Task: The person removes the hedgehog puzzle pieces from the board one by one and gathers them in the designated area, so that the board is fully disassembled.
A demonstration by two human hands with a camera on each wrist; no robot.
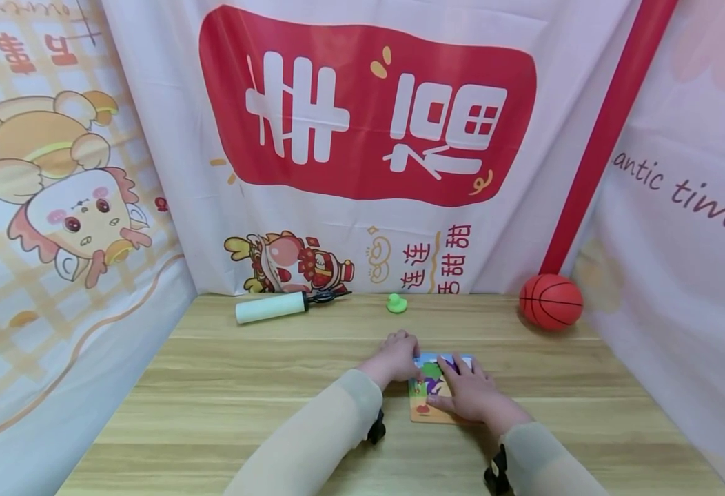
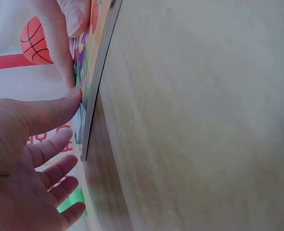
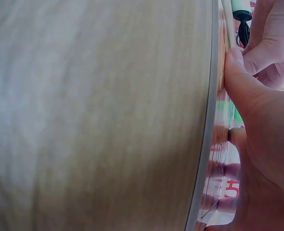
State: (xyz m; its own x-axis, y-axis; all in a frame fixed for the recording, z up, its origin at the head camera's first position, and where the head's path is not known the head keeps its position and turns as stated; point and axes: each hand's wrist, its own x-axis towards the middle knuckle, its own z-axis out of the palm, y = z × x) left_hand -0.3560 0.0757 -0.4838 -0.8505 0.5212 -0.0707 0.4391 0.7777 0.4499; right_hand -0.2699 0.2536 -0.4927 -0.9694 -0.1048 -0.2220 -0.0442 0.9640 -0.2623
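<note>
A thin, square jigsaw puzzle (image 1: 421, 410) with a colourful cartoon picture lies flat on the wooden table. My right hand (image 1: 471, 394) rests on it with fingers spread, and in the right wrist view the fingertips touch its face. Fine seams run across the puzzle (image 3: 220, 139) there. At the puzzle's left edge is my left hand (image 1: 395, 357). The left wrist view shows the left thumb (image 2: 60, 109) touching the picture side, while the other fingers of that hand (image 2: 17, 159) are loosely extended beyond the edge. Part of the picture is hidden under the right hand.
Along the back of the table stand a light green hand pump (image 1: 271, 308) with a black end, a small green rubber duck (image 1: 396, 303) and a red toy basketball (image 1: 551, 302). Printed cloth (image 1: 369, 227) hangs behind the table and on both sides.
</note>
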